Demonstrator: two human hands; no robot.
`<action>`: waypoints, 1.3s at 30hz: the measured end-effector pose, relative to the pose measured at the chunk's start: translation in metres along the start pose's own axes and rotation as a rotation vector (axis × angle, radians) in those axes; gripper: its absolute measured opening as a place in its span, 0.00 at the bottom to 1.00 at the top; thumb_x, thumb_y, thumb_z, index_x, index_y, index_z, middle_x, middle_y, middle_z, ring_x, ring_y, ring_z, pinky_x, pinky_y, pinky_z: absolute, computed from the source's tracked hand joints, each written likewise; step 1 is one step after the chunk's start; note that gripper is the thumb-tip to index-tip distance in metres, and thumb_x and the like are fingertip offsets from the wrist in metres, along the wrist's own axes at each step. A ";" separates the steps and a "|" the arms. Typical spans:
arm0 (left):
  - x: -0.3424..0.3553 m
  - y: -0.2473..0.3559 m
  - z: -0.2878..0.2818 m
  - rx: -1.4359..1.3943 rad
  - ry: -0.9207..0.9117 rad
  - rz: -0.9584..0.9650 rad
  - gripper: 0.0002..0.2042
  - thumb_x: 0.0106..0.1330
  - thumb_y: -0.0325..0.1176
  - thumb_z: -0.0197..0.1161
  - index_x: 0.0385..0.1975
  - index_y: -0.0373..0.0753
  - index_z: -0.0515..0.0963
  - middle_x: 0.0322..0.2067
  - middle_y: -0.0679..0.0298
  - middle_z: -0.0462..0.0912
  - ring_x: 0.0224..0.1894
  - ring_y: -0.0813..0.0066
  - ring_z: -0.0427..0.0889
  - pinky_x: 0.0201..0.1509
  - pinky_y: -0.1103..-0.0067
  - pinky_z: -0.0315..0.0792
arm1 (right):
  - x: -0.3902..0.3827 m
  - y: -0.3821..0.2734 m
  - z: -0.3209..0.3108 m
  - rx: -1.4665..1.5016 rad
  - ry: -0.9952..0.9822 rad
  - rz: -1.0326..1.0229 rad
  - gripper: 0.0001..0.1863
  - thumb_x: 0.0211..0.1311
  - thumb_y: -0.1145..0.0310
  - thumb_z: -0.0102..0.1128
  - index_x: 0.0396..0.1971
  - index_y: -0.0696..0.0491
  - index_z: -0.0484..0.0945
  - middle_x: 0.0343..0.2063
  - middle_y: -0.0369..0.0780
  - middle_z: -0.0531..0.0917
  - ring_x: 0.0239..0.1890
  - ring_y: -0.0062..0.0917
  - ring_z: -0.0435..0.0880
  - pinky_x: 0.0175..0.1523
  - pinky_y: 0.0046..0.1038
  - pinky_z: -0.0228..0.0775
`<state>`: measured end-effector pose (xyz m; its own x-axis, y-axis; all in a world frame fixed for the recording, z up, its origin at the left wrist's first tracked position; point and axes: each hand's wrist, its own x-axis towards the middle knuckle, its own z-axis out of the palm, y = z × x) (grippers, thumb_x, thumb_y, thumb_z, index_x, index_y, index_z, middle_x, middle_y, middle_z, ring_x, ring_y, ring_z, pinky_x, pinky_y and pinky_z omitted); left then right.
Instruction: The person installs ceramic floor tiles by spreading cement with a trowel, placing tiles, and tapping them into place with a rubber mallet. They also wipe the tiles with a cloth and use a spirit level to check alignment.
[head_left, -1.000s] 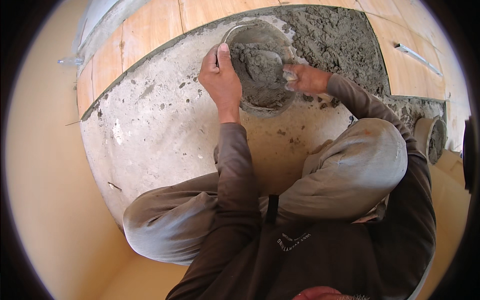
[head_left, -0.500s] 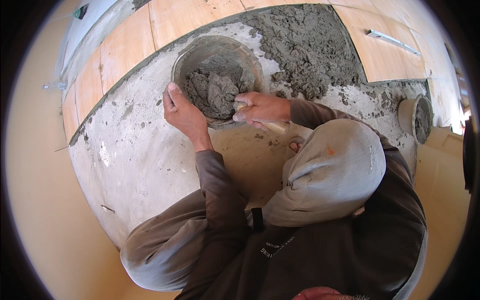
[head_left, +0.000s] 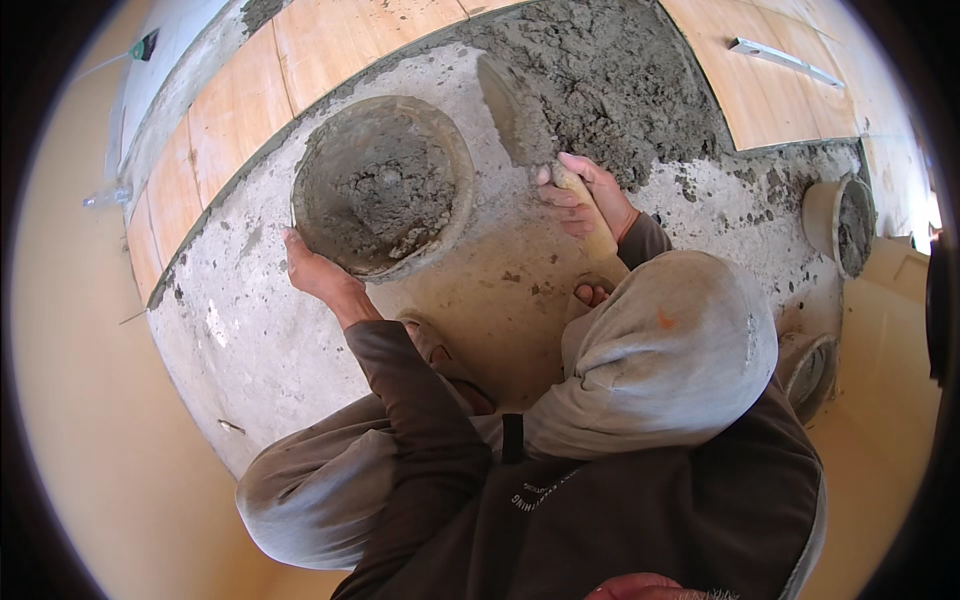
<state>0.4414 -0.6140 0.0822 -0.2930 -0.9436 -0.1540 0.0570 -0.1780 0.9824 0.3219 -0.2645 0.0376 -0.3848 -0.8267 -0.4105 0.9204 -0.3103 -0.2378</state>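
My left hand (head_left: 325,277) grips the near-left rim of a round bucket (head_left: 461,185). Wet grey mortar (head_left: 395,205) lies inside it. A trowel (head_left: 592,215) is in my right hand (head_left: 597,192), its pale handle pointing back toward my knee. Its mortar-smeared blade (head_left: 512,110) reaches away from me, over the left edge of a spread mortar bed (head_left: 630,85). The bucket stands left of the blade, apart from it.
Wood-look tiles (head_left: 340,45) run along the far side; more tiles (head_left: 770,105) lie at far right with a metal straight bar (head_left: 787,62) on them. Two further buckets (head_left: 822,220) (head_left: 795,370) are to my right. My bare foot (head_left: 592,294) is close by.
The trowel has come out of the bucket and swung right to the mortar bed. The bucket has shifted left, my left hand moving with it along the rim. A second bucket at right is now uncovered.
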 end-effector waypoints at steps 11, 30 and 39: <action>-0.041 0.035 0.058 0.330 -0.238 0.382 0.19 0.78 0.42 0.63 0.45 0.27 0.86 0.26 0.73 0.73 0.29 0.85 0.64 0.31 0.82 0.61 | -0.022 -0.092 0.106 -2.415 0.063 -0.468 0.16 0.75 0.59 0.58 0.48 0.57 0.80 0.25 0.46 0.84 0.26 0.35 0.87 0.34 0.38 0.81; -0.063 0.018 0.060 0.310 -0.324 0.436 0.22 0.77 0.44 0.64 0.51 0.26 0.84 0.36 0.65 0.84 0.38 0.80 0.77 0.45 0.81 0.72 | 0.053 -0.005 0.094 -1.496 -0.127 0.402 0.40 0.77 0.57 0.59 0.74 0.71 0.55 0.23 0.39 0.75 0.21 0.21 0.77 0.26 0.28 0.72; -0.055 0.017 0.060 0.234 -0.328 0.470 0.22 0.77 0.44 0.64 0.51 0.27 0.85 0.29 0.70 0.79 0.32 0.86 0.69 0.37 0.84 0.66 | 0.043 -0.003 0.101 -1.297 -0.078 0.368 0.48 0.75 0.55 0.64 0.76 0.72 0.47 0.26 0.38 0.76 0.23 0.20 0.76 0.27 0.26 0.71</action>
<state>0.4007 -0.5484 0.1137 -0.5678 -0.7645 0.3052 0.0516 0.3370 0.9401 0.3092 -0.3467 0.1096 -0.0871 -0.8030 -0.5896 0.2236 0.5610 -0.7971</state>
